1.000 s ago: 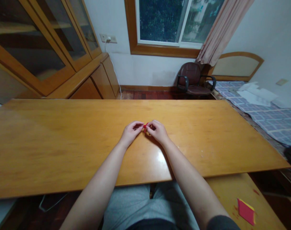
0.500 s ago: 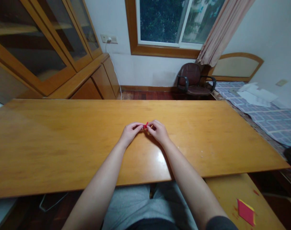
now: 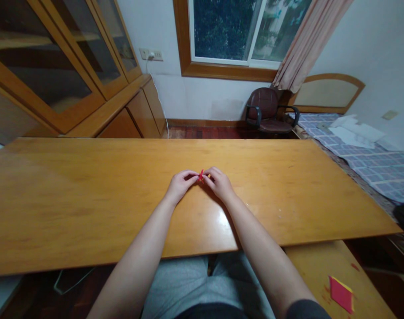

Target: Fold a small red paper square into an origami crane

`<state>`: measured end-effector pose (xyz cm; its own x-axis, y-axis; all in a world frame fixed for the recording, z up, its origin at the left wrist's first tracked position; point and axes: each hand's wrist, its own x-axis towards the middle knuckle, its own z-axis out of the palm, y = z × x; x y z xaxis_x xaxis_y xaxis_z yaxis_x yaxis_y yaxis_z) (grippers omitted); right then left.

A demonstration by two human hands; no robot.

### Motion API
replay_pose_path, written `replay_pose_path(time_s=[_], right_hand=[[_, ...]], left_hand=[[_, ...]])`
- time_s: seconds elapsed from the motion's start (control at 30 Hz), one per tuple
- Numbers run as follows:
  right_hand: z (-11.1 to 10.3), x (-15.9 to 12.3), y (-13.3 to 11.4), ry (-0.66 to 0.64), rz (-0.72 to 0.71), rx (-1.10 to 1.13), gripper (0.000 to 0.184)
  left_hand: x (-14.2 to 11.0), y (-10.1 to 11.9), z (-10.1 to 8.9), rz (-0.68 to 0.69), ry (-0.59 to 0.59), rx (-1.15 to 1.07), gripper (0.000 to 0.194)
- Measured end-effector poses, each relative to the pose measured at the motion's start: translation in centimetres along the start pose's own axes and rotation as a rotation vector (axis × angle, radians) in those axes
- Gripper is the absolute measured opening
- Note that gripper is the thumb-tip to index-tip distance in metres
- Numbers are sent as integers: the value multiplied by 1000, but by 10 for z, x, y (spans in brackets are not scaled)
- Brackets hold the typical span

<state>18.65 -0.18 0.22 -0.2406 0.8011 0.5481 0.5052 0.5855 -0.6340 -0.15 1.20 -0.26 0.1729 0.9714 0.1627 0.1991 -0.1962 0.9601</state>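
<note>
A small red folded piece, which looks like paper with pointed tips and a hint of yellow, is pinched between both hands above the wooden table. My left hand grips its left side between thumb and forefinger. On the other side, my right hand pinches it with thumb and fingertips. The fingers cover much of the piece, so its exact shape cannot be made out.
At the lower right, a red and yellow paper stack lies on a lower wooden surface. Beyond the table are a brown armchair, a bed and, at left, a glass-door cabinet.
The red piece has turned slightly and shifted a little left between my fingers. My right fingertips have moved slightly; both arms stay nearly in place.
</note>
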Motion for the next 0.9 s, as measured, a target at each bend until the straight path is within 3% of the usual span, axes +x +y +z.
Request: replay_pose_path(time_s=[0.3, 0.67, 0.9], right_hand=[[3, 0, 3, 16, 26, 72, 13], [3, 0, 3, -13, 31, 114, 17], [2, 0, 3, 21, 74, 151, 14]], left_hand=[[2, -4, -2, -102, 126, -286, 34], [1, -6, -3, -118, 83, -281, 35], [1, 0, -6, 78, 45, -84, 20]])
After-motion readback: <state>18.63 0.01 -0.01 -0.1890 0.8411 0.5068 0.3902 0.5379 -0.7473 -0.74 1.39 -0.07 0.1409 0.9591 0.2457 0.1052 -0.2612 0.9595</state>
